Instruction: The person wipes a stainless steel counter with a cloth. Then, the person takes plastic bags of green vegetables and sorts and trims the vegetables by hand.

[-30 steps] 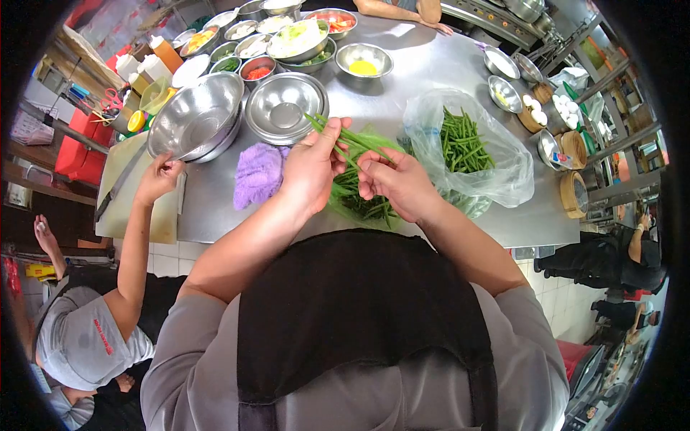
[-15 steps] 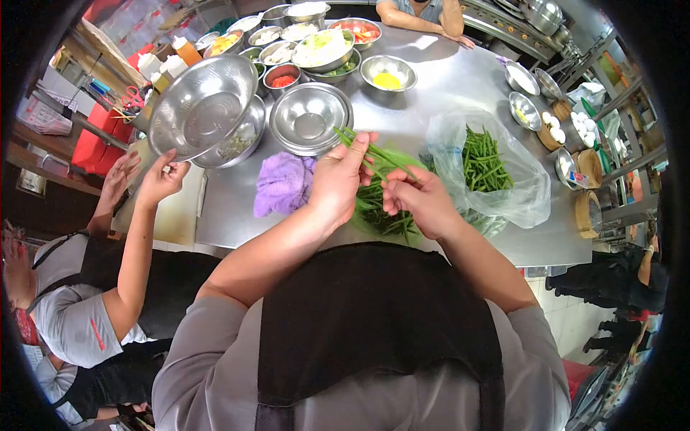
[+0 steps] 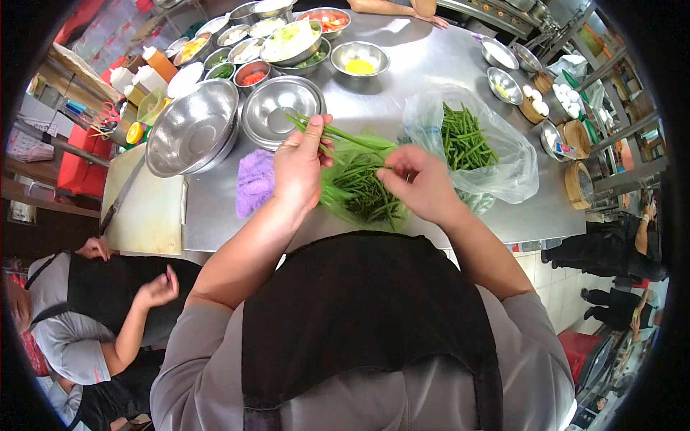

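My left hand (image 3: 300,161) is closed round a few long green beans (image 3: 348,138), which stick out on both sides of the thumb. At their right ends my right hand (image 3: 424,185) is closed, thumb against fingers, pinching a bean tip. Below both hands lies a green plastic bag (image 3: 332,195) with a heap of bean pieces and ends (image 3: 363,192) on it. To the right, a clear plastic bag (image 3: 519,178) stands open, full of green beans (image 3: 467,140).
A purple cloth (image 3: 255,183) lies left of my left hand. Beyond it are steel bowls (image 3: 284,108) and a colander (image 3: 194,129). A knife (image 3: 123,194) rests on a cutting board (image 3: 147,215) beside a co-worker (image 3: 122,309). Bowls of cut vegetables (image 3: 291,44) stand at the back.
The co-worker has set the colander down over a bowl and drawn both hands back. My hands have moved slightly apart, still on the beans. The camera view has shifted slightly.
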### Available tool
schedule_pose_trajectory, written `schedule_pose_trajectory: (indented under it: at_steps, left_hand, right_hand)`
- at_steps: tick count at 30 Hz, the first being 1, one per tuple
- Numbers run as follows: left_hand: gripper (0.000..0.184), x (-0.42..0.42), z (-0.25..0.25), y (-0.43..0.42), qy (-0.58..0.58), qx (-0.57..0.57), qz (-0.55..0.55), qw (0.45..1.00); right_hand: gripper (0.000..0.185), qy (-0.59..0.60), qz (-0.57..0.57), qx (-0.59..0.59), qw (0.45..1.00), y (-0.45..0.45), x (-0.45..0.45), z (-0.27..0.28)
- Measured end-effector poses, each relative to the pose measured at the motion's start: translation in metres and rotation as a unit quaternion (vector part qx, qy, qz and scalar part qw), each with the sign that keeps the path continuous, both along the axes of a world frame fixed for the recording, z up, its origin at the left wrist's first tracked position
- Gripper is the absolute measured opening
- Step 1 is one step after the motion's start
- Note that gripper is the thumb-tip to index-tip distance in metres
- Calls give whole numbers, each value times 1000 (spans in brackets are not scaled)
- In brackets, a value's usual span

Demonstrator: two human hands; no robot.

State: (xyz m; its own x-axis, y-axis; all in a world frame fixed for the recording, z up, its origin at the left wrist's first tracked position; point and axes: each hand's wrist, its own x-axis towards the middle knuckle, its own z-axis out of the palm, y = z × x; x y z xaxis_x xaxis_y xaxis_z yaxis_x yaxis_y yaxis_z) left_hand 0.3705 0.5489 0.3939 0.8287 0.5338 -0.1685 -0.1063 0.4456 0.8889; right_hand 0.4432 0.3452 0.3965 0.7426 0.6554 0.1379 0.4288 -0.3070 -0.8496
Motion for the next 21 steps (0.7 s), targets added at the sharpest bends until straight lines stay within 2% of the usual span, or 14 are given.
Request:
schedule_pose_trajectory:
  at_steps: [3, 6, 12, 15, 18, 21]
  left_hand:
    - [30, -2, 5, -9, -15, 40, 11, 999]
    - [29, -3, 5, -14, -23, 42, -10, 999]
    - [29, -9, 3, -12, -10, 66, -71, 995]
    - [30, -9, -4, -10, 21, 48, -90, 995]
    - [30, -11, -8, -14, 50, -8, -122, 991]
    - [30, -10, -3, -17, 42, -3, -138, 989]
  right_hand:
    - [22, -9, -28, 58, 998, 2, 0, 10]
    - [17, -66, -18, 82, 994, 7, 3, -3]
    - [6, -103, -1, 68, 992, 8, -3, 1]
    - [6, -68, 23, 150, 986, 9, -2, -2]
    - [8, -101, 33, 218, 970, 14, -4, 4]
    - [6, 47, 7, 244, 969, 17, -5, 9]
